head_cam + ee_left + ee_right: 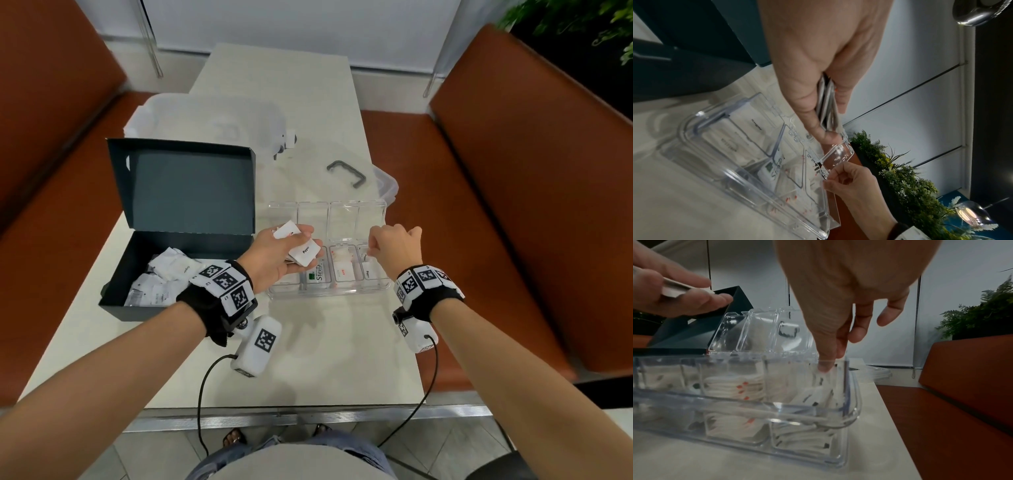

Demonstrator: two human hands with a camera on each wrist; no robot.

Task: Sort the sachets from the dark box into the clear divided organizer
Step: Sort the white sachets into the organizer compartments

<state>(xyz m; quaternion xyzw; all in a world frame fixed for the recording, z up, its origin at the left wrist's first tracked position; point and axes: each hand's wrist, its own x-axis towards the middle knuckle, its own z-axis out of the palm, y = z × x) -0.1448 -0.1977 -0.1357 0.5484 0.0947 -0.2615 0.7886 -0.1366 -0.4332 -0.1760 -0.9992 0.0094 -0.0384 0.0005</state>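
**Left hand holds a fan of sachets over the organizer; right hand dips into the far-right compartment**

Readable print: the top sachet in the left hand reads "Pepper", a green-marked packet in the organizer reads "Stevia", a sachet in the dark box reads "Sugar", and red lettering on the third compartment's sachets is too small to read.

The clear plastic divided organizer [376, 286] sits on the pale table [308, 359], just right of the dark open cardboard box [144, 305], its four small clear lids [327, 217] flipped up on the far side. Each of its four near compartments holds flat white paper packets; in the right wrist view they lie stacked, red-marked in one section, black-marked in the rightmost.

The left hand [274, 255] hovers palm-up over the organizer's left end, fingers and thumb curled round a small bunch of white paper sachets [301, 248]. The right hand [395, 248] is over the right end, fingers bunched downward; in the right wrist view its thumb and forefinger tips reach into the rightmost compartment among the black-marked sachets [818, 400], but whether they pinch one cannot be told. The hands are near each other, not touching.

More loose white sachets [164, 277] lie in the dark box, left of the left wrist. Behind stand a translucent plastic tub [205, 116] and a grey handle [346, 173].
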